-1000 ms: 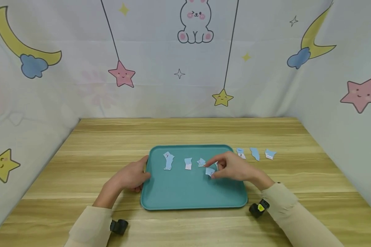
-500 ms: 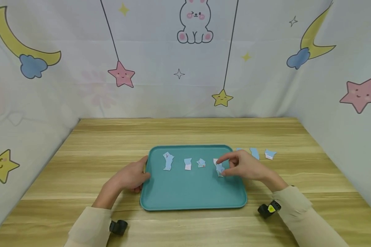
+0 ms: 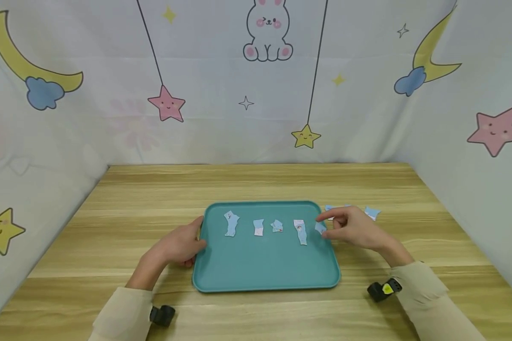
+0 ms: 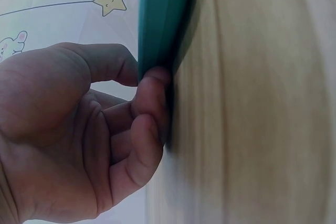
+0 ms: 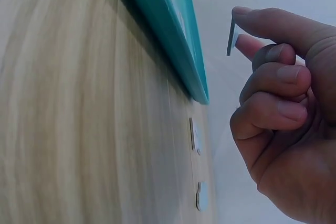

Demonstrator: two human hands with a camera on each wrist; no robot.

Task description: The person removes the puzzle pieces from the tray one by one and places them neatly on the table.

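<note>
My left hand (image 3: 181,244) grips the left rim of a teal tray (image 3: 264,265), thumb on the rim and fingers curled at its underside in the left wrist view. My right hand (image 3: 358,229) pinches a small light-blue jigsaw puzzle piece (image 3: 320,228) between thumb and index finger, above the tray's right rim. Seen from the right wrist, that puzzle piece (image 5: 231,38) is edge-on and clear of the surface. Several pieces lie apart on the tray: a tall one (image 3: 232,224) at left, two small ones (image 3: 258,227) mid-tray, and a long one (image 3: 300,232) nearest the right hand.
On the wooden table (image 3: 256,312), beyond the tray's right side, lie three more puzzle pieces (image 3: 371,212), two of them partly hidden by the right hand. White cloth (image 3: 213,137) printed with stars and a rabbit hangs behind and at both sides.
My right hand has moved right with the pinched piece, from mid-tray past the long piece to the right rim. The left hand keeps its grip on the tray.
</note>
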